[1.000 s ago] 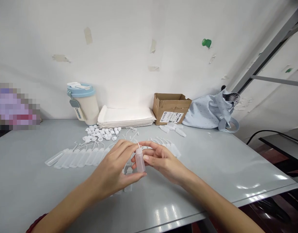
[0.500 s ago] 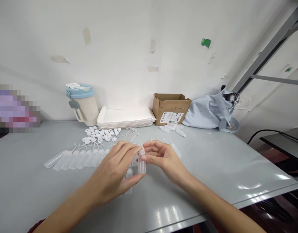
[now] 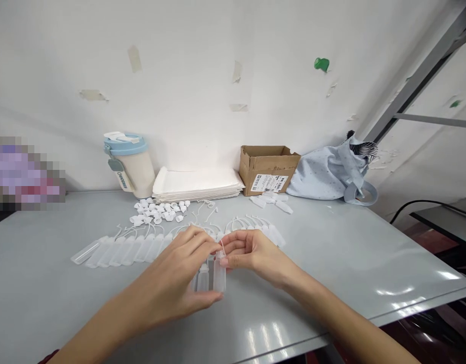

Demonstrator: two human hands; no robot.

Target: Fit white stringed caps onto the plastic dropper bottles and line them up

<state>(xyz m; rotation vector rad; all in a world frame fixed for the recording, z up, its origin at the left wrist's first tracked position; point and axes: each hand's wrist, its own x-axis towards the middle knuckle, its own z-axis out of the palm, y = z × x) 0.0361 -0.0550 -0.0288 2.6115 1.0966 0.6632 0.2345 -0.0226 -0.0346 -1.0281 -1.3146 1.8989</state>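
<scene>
The right hand (image 3: 261,255) pinches a bottle (image 3: 219,278) near its neck, between thumb and curled fingers. The left hand (image 3: 181,270) spans the same bottle, thumb at its base, fingertips by its top, where a thin tube (image 3: 222,246) sticks out. The bottle stands nearly upright above the table (image 3: 331,263), between the hands. More bottles (image 3: 130,249) lie in a row beyond. Farther back are white caps (image 3: 168,211), a paper stack (image 3: 198,184), a cup (image 3: 139,172), a box (image 3: 268,169) and a bag (image 3: 320,174).

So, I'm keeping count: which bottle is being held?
The bottle pinched at its neck by the right hand, thumb of the left hand at its base; other bottles lie on the table.
</scene>
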